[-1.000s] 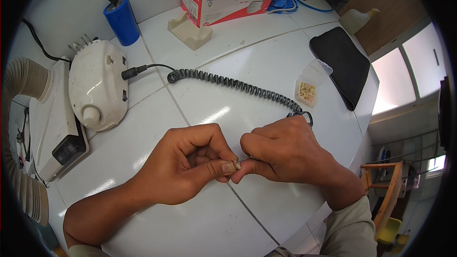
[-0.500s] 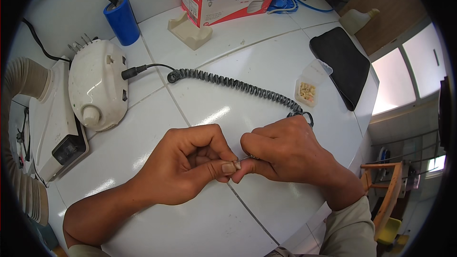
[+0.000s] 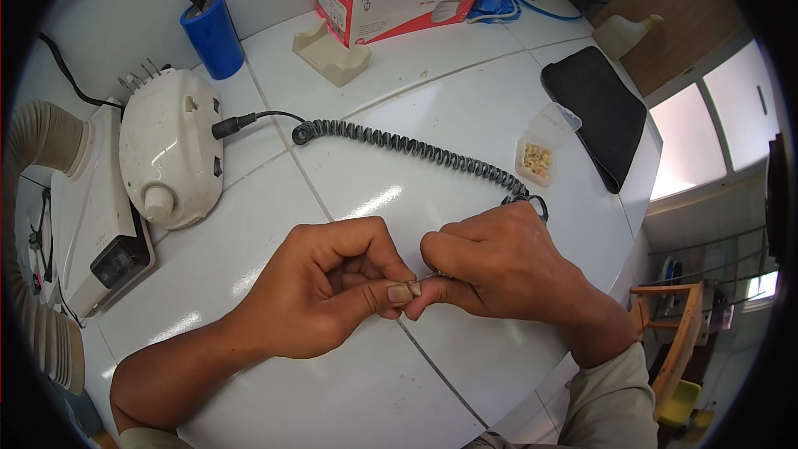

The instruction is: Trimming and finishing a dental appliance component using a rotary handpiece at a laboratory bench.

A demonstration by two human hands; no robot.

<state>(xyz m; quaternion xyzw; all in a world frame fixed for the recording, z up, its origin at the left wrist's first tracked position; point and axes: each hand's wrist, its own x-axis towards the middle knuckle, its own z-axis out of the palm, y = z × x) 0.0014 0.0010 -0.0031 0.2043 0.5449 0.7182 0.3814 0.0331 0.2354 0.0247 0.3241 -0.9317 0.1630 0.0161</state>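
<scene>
My left hand (image 3: 337, 287) is closed in a pinch, thumb against fingertips, around a tiny pale piece mostly hidden by the fingers. Facing it, my right hand (image 3: 507, 262) is wrapped around a rotary handpiece whose body the fingers cover. Only its thin metal bur (image 3: 429, 275) shows, pointing left at the pinched piece; whether they touch I cannot make out. The fingertips of both hands meet or nearly meet. A black coiled cord (image 3: 416, 148) runs from behind my right hand to the white micromotor control unit (image 3: 172, 150) on the left.
Beyond my right hand are an open clear box (image 3: 534, 160) of small yellowish pieces and a black pad (image 3: 594, 112). Mask boxes (image 3: 407, 12), a beige cradle (image 3: 331, 54) and a blue cylinder (image 3: 213, 37) stand at the back. A ribbed hose (image 3: 41, 141) and white housing (image 3: 96, 208) line the left.
</scene>
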